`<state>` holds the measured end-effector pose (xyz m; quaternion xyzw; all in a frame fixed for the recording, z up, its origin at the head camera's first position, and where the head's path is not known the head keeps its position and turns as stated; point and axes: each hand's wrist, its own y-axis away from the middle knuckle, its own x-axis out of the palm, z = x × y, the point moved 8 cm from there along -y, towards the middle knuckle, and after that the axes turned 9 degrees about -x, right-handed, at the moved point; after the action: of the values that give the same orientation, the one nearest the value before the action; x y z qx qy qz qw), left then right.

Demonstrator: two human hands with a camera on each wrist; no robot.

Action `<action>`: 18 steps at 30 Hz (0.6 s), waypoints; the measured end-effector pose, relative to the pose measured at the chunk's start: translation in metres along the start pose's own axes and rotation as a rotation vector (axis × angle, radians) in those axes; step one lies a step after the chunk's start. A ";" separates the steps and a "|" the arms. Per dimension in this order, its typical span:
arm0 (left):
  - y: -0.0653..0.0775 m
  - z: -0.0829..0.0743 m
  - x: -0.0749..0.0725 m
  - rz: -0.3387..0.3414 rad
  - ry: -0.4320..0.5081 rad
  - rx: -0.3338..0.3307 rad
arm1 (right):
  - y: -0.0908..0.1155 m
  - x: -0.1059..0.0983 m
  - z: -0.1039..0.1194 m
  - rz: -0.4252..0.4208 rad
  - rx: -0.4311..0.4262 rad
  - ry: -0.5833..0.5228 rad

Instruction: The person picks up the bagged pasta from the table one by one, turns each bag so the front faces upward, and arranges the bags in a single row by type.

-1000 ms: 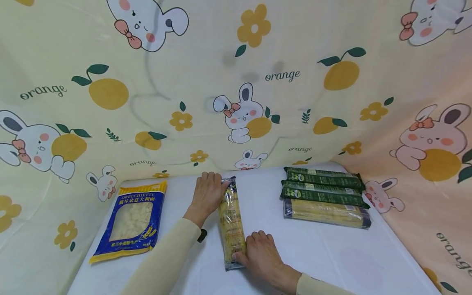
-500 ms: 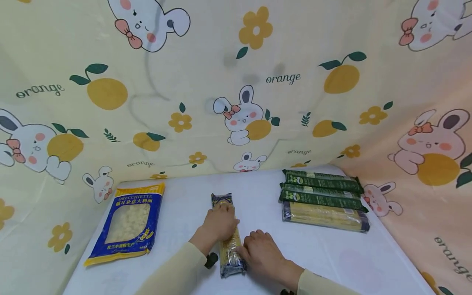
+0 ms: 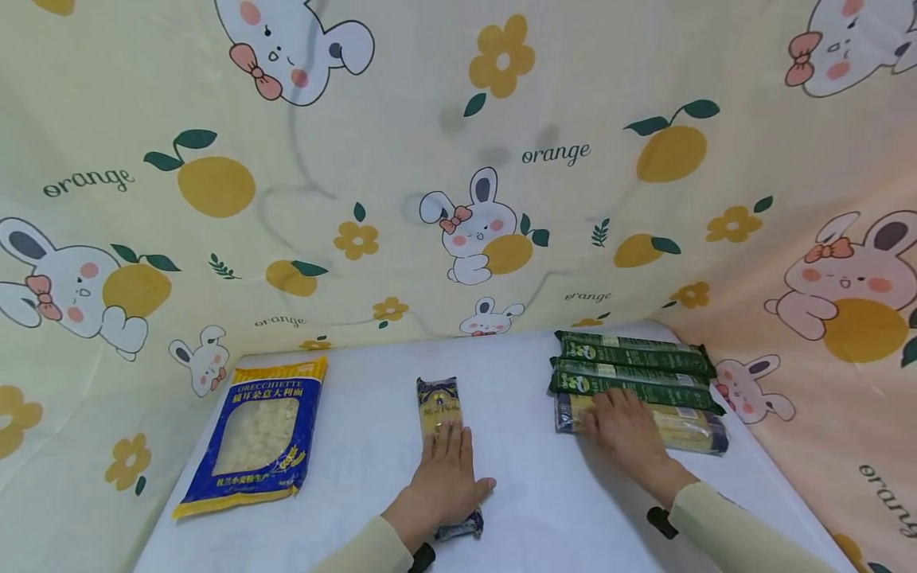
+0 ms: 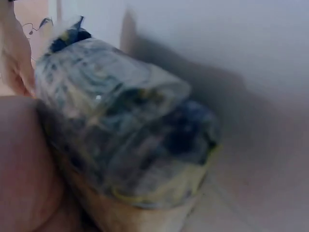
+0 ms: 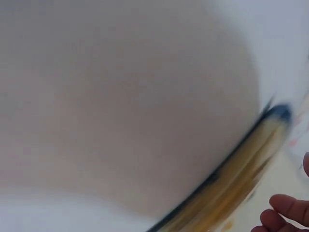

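A slim clear packet of long pasta with dark printed ends point(image 3: 438, 398) lies lengthwise at mid-table. My left hand point(image 3: 446, 477) rests flat across it, fingers straight and thumb out to the side. In the left wrist view the crinkled end of that packet point(image 4: 120, 106) fills the middle, blurred. On the right, my right hand point(image 3: 630, 438) is over the left part of another clear pasta packet point(image 3: 691, 430), its fingers slightly bent. The right wrist view has the fingers point(image 5: 289, 210) apart from that packet point(image 5: 231, 183), holding nothing.
Two green packets point(image 3: 645, 387) lie side by side just behind the right-hand pasta packet. A blue and yellow orecchiette bag point(image 3: 258, 438) lies at the left on the white table point(image 3: 530, 525). Patterned cloth point(image 3: 401, 175) walls the back and sides.
My left hand slid nearer along the middle packet and flattened on it. The middle packet moved slightly nearer, then stayed. My right hand left it and moved right to the other pasta packet.
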<state>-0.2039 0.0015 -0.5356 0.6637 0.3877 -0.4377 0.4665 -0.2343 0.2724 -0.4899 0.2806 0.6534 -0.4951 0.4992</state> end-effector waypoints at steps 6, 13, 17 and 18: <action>0.001 0.008 -0.001 -0.008 0.000 0.038 | 0.019 0.006 -0.029 0.138 0.042 0.049; -0.003 0.030 0.000 -0.055 -0.028 0.098 | 0.030 0.016 -0.034 0.237 0.076 0.047; -0.003 0.054 -0.006 -0.083 -0.029 0.103 | 0.035 0.023 -0.036 0.310 0.113 0.023; -0.003 0.060 -0.008 -0.093 -0.031 0.105 | 0.036 0.024 -0.037 0.321 0.118 0.020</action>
<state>-0.2220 -0.0560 -0.5400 0.6615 0.3874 -0.4889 0.4162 -0.2255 0.3160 -0.5247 0.4150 0.5750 -0.4439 0.5479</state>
